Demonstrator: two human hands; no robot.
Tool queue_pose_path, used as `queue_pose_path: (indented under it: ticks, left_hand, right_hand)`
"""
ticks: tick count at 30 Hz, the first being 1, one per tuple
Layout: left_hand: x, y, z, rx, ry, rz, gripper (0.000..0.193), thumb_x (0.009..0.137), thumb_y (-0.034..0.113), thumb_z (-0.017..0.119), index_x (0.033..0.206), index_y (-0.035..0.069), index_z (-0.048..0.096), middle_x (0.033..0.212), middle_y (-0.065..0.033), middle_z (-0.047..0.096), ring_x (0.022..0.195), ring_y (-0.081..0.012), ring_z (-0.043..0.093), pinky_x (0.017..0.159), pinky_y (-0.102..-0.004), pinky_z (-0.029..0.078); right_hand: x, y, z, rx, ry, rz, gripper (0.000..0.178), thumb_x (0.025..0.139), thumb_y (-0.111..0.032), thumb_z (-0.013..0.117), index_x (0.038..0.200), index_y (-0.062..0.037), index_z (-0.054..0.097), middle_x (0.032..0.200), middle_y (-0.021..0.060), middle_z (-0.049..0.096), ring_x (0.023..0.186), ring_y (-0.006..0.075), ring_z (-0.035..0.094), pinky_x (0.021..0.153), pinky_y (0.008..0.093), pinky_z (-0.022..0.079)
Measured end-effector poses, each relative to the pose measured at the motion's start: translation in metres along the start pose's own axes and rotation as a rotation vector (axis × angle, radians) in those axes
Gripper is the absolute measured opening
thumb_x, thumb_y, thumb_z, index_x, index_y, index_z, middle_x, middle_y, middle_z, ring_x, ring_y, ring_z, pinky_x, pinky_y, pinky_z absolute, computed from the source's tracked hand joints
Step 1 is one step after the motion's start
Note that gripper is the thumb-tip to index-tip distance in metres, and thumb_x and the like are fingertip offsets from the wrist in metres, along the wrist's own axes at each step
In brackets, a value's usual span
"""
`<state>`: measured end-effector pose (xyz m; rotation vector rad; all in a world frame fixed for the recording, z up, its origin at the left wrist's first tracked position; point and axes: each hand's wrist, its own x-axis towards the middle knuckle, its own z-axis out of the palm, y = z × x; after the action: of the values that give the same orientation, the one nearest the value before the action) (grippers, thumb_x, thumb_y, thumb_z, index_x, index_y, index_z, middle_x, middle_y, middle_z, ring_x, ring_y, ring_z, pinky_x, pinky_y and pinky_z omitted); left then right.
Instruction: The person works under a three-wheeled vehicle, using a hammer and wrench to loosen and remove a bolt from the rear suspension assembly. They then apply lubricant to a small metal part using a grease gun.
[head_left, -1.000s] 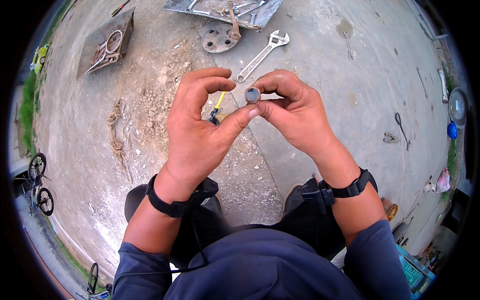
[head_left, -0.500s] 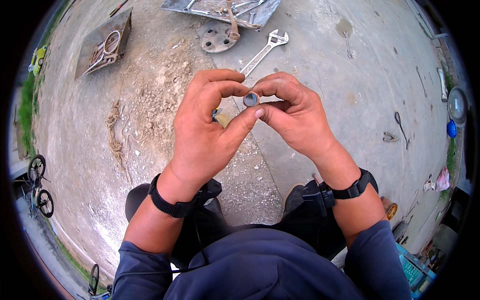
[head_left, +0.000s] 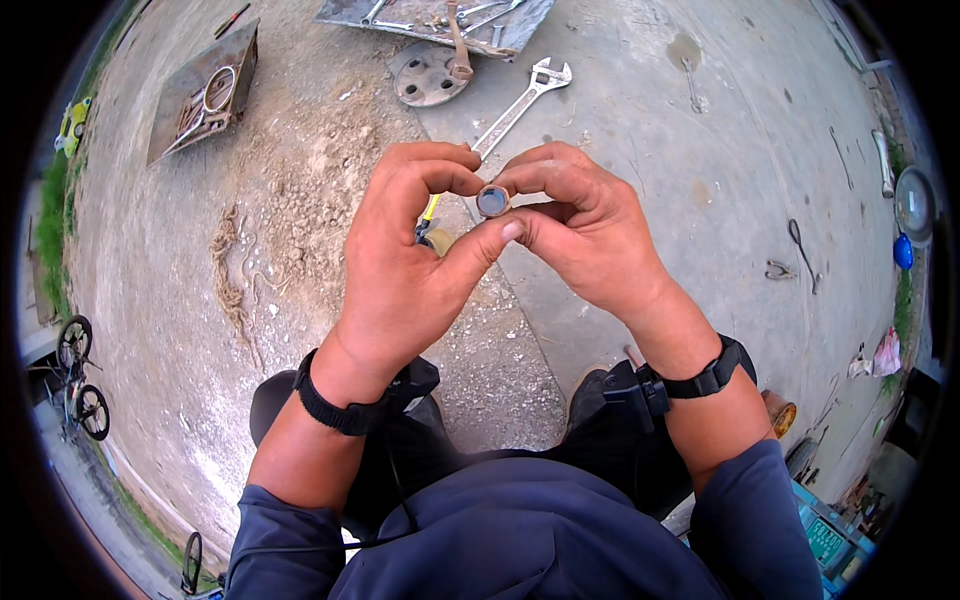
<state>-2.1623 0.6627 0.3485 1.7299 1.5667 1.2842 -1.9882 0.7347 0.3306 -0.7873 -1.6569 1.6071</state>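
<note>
A small round metal piece (head_left: 493, 201), like a short ring or cap with a coppery rim and a grey-blue middle, is pinched at the fingertips in front of me. My left hand (head_left: 395, 250) has its thumb below the piece and its forefinger along the upper left side. From the other side, my right hand (head_left: 600, 225) grips it between thumb and forefinger. Just beyond my fingers an adjustable wrench (head_left: 522, 108) lies on the concrete. Partly hidden behind my left hand is a yellow and black object (head_left: 428, 228) whose kind I cannot make out.
A round metal plate with holes (head_left: 412, 88) lies by a metal tray (head_left: 345, 14) of spanners at the far side. Far left stands a metal box (head_left: 236, 48) with tools. Rope (head_left: 228, 275) lies left; pliers (head_left: 778, 270) and a thin looped tool (head_left: 803, 256) lie right.
Both hands have shifted slightly left with the metal piece. Its round face now shows a little larger, turned more toward me. More of the yellow and black object shows.
</note>
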Motion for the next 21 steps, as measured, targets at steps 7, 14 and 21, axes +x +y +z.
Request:
queue_pose_path:
  ticks: [7, 14, 21]
  left_hand:
    - [0.0016, 0.0037, 0.0003, 0.004, -0.011, 0.013, 0.031, 0.082, 0.005, 0.078, 0.108, 0.003, 0.063, 0.118, -0.0121, 0.061, 0.113, -0.0238, 0.059, 0.096, -0.0352, 0.047]
    - [-0.0001, 0.0060, 0.0018, -0.098, -0.012, -0.060, 0.032, 0.083, 0.005, 0.077, 0.111, 0.002, 0.061, 0.122, -0.0121, 0.059, 0.119, -0.0231, 0.057, 0.104, -0.0360, 0.044]
    - [-0.0012, 0.0003, 0.0002, -0.041, -0.030, 0.006, 0.031, 0.085, 0.008, 0.078, 0.111, 0.003, 0.062, 0.122, -0.0121, 0.060, 0.118, -0.0223, 0.057, 0.102, -0.0350, 0.044]
  right_hand:
    - [-0.0010, 0.0003, -0.0016, 0.002, 0.005, 0.000, 0.022, 0.084, 0.001, 0.074, 0.106, 0.0007, 0.071, 0.108, 0.0083, 0.062, 0.096, 0.0159, 0.068, 0.079, 0.0258, 0.060]
    - [-0.0017, 0.0024, -0.0011, -0.006, 0.013, -0.021, 0.022, 0.084, 0.001, 0.074, 0.105, -0.0003, 0.071, 0.108, 0.0076, 0.063, 0.095, 0.0151, 0.067, 0.077, 0.0258, 0.059]
    - [-0.0036, 0.0036, 0.0007, -0.024, 0.016, -0.053, 0.020, 0.083, -0.002, 0.076, 0.103, -0.0029, 0.072, 0.105, 0.0064, 0.065, 0.089, 0.0127, 0.066, 0.071, 0.0242, 0.056]
